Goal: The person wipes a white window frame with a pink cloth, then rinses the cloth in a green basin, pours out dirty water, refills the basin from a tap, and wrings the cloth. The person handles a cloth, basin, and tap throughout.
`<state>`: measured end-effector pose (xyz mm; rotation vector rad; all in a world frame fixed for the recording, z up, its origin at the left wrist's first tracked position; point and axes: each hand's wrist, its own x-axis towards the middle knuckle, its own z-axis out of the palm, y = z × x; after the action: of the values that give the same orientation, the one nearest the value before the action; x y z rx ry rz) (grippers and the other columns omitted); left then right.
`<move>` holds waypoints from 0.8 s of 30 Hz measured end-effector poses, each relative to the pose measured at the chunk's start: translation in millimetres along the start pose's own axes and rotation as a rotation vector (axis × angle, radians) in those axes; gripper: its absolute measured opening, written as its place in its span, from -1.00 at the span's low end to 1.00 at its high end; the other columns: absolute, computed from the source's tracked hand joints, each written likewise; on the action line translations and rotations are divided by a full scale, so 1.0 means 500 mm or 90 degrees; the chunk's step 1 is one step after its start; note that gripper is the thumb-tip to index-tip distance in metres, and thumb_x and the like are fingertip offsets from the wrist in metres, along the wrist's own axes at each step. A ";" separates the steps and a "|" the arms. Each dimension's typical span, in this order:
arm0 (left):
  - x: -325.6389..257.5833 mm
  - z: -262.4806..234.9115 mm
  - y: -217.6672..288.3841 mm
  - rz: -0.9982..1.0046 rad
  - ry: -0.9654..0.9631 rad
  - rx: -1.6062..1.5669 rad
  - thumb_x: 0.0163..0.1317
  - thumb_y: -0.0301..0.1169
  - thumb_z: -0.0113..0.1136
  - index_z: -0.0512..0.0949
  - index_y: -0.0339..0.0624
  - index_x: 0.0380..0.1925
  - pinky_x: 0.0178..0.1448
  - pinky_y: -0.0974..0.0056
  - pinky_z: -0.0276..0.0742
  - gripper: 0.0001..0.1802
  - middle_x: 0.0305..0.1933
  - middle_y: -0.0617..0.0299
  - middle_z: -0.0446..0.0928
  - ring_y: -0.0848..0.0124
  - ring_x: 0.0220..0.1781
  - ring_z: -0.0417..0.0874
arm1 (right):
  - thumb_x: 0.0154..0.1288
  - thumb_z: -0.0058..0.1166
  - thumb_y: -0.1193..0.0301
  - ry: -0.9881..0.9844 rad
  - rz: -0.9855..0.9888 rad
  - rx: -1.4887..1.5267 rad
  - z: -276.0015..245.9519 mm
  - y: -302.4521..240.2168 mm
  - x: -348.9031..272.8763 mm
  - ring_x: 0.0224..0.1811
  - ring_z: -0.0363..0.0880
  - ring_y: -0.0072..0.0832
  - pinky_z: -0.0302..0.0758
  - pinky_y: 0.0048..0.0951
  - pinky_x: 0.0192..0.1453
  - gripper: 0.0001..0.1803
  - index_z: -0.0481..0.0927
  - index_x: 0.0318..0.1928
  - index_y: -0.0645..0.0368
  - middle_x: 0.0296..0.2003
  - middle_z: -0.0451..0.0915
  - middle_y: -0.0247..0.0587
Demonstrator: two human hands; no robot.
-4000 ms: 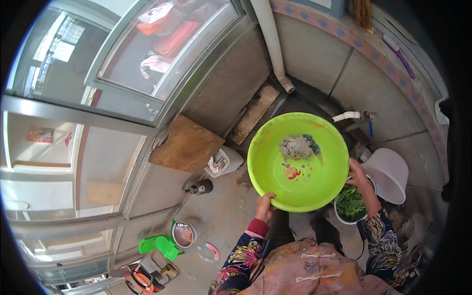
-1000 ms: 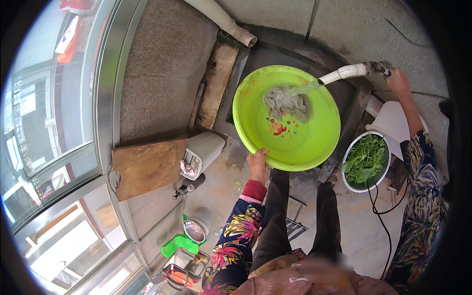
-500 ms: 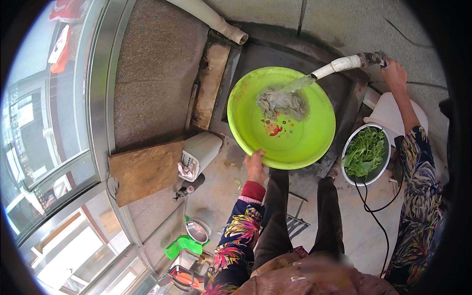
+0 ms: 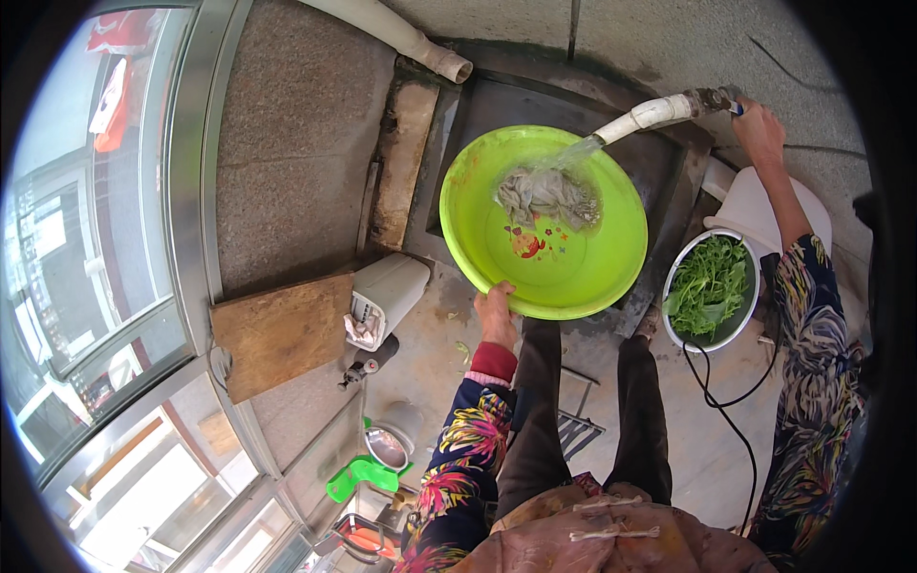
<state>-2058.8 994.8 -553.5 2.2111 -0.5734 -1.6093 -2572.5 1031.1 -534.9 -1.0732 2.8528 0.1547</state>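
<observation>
A lime-green plastic basin (image 4: 597,272) is tilted under a white pipe spout (image 4: 642,118), and water pours from the spout into it. Inside lies a wet grey cloth (image 4: 546,196) above a printed red picture. My left hand (image 4: 496,317) grips the basin's near-left rim, fingers over the edge. Up at the far right, my right hand (image 4: 759,132) is closed around the blue-handled tap (image 4: 734,101) at the pipe's end. Its fingertips are partly hidden.
A bowl of leafy greens (image 4: 709,288) stands right of my feet, beside a white lidded bin (image 4: 776,212) and a black cable (image 4: 734,430). Behind the basin is a dark sink (image 4: 511,100) with a drainpipe (image 4: 420,43). At left are a wooden board (image 4: 279,334) and pale bin (image 4: 394,291).
The view has shifted slightly. Water keeps running into the basin, and both hands keep their holds.
</observation>
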 end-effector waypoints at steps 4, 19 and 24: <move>-0.008 0.007 0.014 0.003 -0.002 0.026 0.00 -0.44 0.19 0.50 -0.17 -0.19 -0.49 0.32 0.22 -0.70 -0.39 0.30 0.51 0.45 -0.47 0.47 | 0.31 -0.10 0.34 0.007 -0.010 0.005 0.000 0.000 -0.002 0.00 0.61 0.04 0.51 -0.02 0.10 -0.68 0.66 -0.02 0.00 -0.12 0.66 0.10; -0.010 0.023 0.021 0.026 -0.017 0.016 0.01 -0.43 0.19 0.52 -0.25 -0.19 -0.52 0.31 0.23 -0.69 -0.37 0.25 0.56 0.43 -0.46 0.50 | 0.33 -0.11 0.33 -0.011 0.009 0.005 0.002 0.001 0.002 0.03 0.60 0.01 0.51 -0.04 0.13 -0.67 0.65 0.02 -0.05 -0.07 0.66 0.05; -0.015 0.024 0.023 0.022 -0.022 -0.005 -0.01 -0.47 0.21 0.46 -0.24 -0.20 -0.50 0.33 0.28 -0.68 -0.42 0.26 0.47 0.44 -0.53 0.44 | 0.33 -0.10 0.33 -0.018 0.015 -0.009 0.002 -0.001 0.002 0.04 0.60 0.00 0.52 -0.05 0.13 -0.65 0.65 0.04 -0.07 -0.06 0.65 0.04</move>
<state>-2073.6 988.4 -545.1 2.1605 -0.6103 -1.6330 -2573.0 1030.3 -535.9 -1.0308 2.8439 0.1908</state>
